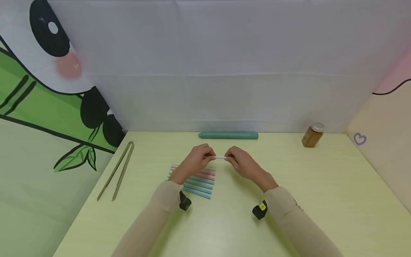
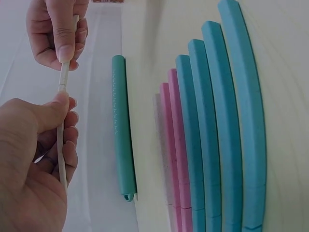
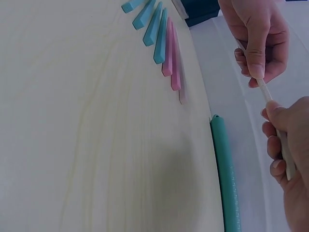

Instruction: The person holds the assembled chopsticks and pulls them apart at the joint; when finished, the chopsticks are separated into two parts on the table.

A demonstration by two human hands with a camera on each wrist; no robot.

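Observation:
A thin white chopstick is held level above the table by both hands. My left hand pinches it between thumb and fingers, its thinner part running along the palm in the left wrist view. At the thicker end, my right hand grips it with thumb and curled fingers. Only a short stretch shows between the hands. Below the left hand lies a row of chopsticks: several blue ones, two pink ones and a pale one. The left forearm hides part of the row in the head view.
A long green ridged case lies along the table's back edge. Metal tongs rest at the left side. A jar with brown contents and a silver lid stands at the back right. A white cloth wall rises behind the table.

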